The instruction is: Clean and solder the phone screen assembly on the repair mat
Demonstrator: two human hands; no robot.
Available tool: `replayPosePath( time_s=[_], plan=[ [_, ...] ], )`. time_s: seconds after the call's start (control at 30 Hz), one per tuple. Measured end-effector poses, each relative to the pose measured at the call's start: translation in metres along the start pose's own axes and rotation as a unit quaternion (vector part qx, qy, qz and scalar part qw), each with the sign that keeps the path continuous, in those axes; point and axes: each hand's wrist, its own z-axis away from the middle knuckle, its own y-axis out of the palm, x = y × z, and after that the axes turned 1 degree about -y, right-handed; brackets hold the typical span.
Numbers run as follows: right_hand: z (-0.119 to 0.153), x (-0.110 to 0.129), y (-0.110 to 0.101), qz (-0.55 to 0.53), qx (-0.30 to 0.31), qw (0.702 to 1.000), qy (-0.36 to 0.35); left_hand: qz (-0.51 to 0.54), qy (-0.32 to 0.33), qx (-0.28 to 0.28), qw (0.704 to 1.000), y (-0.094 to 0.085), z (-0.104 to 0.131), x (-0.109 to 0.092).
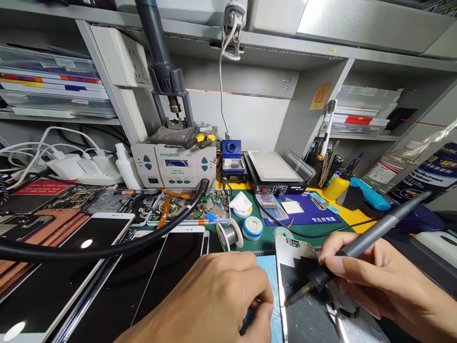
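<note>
The right hand (pixel 385 281) came in from four o'clock, palm turned down, wrist low over the table (pixel 348 221). Its grip was closed pen-style around a soldering iron (pixel 360 243), thumb and forefinger pinched on the black collar just above the tip. The iron had a smooth grey barrel slanting up toward two o'clock and a dark, tapered metal tip pointing down toward eight o'clock. That tip met the left edge of an opened phone (pixel 303 290), which lay flat at five o'clock in the view, showing a shiny silver frame and a dull black inner panel.

The left hand (pixel 214 305) sat at six o'clock, back of the hand facing up, fingers curled under. Its thumb and forefinger were pinched together on something small and dark next to the phone's left edge; what it was could not be made out.

A blue mat (pixel 269 276) showed between the two hands. At twelve o'clock from the left hand stood a spool of solder wire (pixel 228 235) and a round blue-rimmed tin (pixel 253 227). Glossy black phone screens (pixel 107 267) lay flat at nine o'clock, crossed by a thick black rubbery hose (pixel 117 248). A boxy grey soldering station (pixel 174 164) stood at eleven o'clock.
</note>
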Motion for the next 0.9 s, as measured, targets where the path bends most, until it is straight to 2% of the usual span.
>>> replayPosePath(
  time_s=[0.27, 0.4, 0.5, 0.7, 0.9],
  plan=[
    [0.0026, 0.0017, 0.0017, -0.023, -0.02, 1.0, -0.002, -0.008, -0.005, 0.006, 1.0, 0.0009, 0.0044, -0.0016],
    [0.0035, 0.0028, 0.0035, -0.035, -0.002, 0.999, -0.016, -0.025, 0.001, -0.004, 1.0, 0.0022, 0.0019, 0.0009],
    [0.0023, 0.0015, 0.0024, -0.033, -0.014, 0.999, -0.014, -0.039, 0.003, -0.01, 0.999, 0.0025, 0.0021, 0.002],
    [-0.0041, -0.0054, -0.0033, -0.043, 0.007, 0.999, -0.029, -0.064, -0.01, -0.002, 0.998, 0.0057, 0.0012, -0.0018],
    [-0.0046, -0.0035, -0.003, -0.06, 0.014, 0.998, -0.021, -0.085, 0.028, -0.021, 0.996, 0.0059, 0.0011, -0.0004]
  ],
)
